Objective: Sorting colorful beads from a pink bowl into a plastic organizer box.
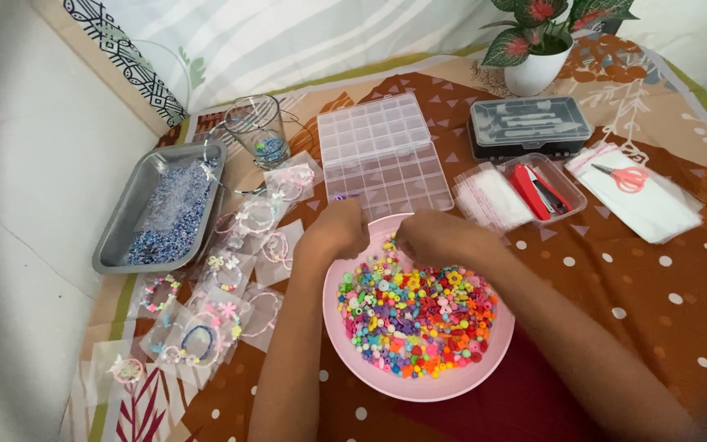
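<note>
A pink round plate (345,348) lies in front of me, heaped with several small multicoloured beads (415,315). My left hand (335,232) hovers at the plate's far left rim with its fingers curled in; what it pinches is hidden. My right hand (435,236) reaches over the far rim, fingers bent down toward the beads near the top of the heap. Just beyond both hands lies a clear plastic compartment box (382,151), lid open, with a few purple beads in a near cell.
A grey metal tray (112,237) of bluish beads sits at the left. Beside it lie several bracelets in clear bags (222,303) and a glass cup (259,131). At the right: a dark tool case (529,124), a red stapler in a tray (538,190), scissors (628,178), a potted plant (538,45).
</note>
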